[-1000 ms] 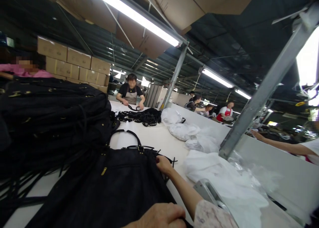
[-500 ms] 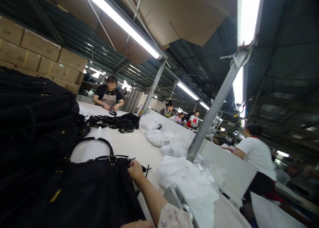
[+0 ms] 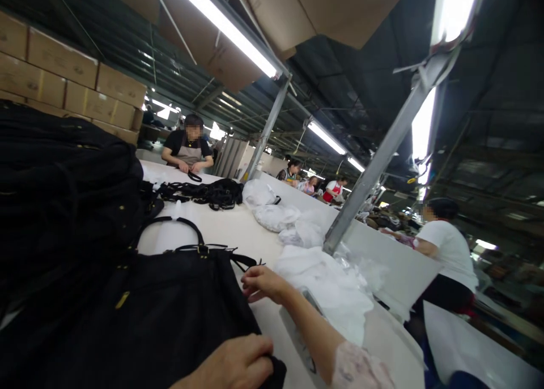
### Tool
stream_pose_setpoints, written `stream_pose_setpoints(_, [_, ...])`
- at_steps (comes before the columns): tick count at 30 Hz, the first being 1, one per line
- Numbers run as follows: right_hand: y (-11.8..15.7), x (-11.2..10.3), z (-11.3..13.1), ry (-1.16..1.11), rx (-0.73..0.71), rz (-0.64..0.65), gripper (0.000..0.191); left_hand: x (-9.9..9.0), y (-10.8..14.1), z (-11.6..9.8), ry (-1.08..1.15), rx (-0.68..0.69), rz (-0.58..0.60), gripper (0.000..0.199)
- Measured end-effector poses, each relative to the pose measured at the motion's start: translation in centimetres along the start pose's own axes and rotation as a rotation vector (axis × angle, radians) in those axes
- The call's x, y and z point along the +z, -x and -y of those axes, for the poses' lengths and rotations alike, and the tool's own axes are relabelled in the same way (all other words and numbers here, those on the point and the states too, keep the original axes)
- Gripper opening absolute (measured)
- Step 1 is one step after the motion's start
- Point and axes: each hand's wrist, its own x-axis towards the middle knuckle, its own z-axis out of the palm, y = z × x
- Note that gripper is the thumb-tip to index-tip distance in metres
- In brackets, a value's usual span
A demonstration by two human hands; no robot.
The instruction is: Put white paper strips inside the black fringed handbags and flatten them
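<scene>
A large black handbag (image 3: 170, 315) with a yellow zip pull lies on the white table, its looped handle pointing away from me. My left hand (image 3: 240, 362) is closed at the bag's near right edge, its fingers curled against the fabric. At the bag's right side, just below a thin black strap (image 3: 244, 260), my right hand (image 3: 261, 284) has its fingers loosely bent and apart. I see nothing held in it. A grey metal object (image 3: 300, 332) lies partly behind my right forearm.
A tall pile of black bags (image 3: 63, 196) stands on the left. White plastic bags (image 3: 323, 281) lie along the right partition, near a slanting metal post (image 3: 374, 168). Black straps (image 3: 199, 192) lie farther back. A co-worker (image 3: 191, 145) sits at the far end; another (image 3: 446, 247) stands at right.
My right hand has come off the bag's upper corner, moving right, and its fingers have loosened. My left hand has risen into view onto the bag's edge. The bag has shifted right.
</scene>
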Motion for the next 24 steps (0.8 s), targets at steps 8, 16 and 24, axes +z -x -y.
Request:
stream_pose_setpoints(8, [3.1, 1.8, -2.9, -0.05, 0.051, 0.29, 0.014, -1.4, -0.2, -0.7, 0.107, -0.111, 0.002, 0.025])
stream_pose_setpoints(16, [9.1, -2.5, -4.4, -0.05, 0.023, 0.411, 0.022, -1.7, -0.5, -0.7, 0.232, -0.056, 0.027, 0.025])
stream_pose_setpoints(24, [11.8, 0.5, -9.9, -0.215, -0.229, 0.132, 0.034, -1.8, -1.0, -0.8, 0.255, 0.026, 0.126, 0.035])
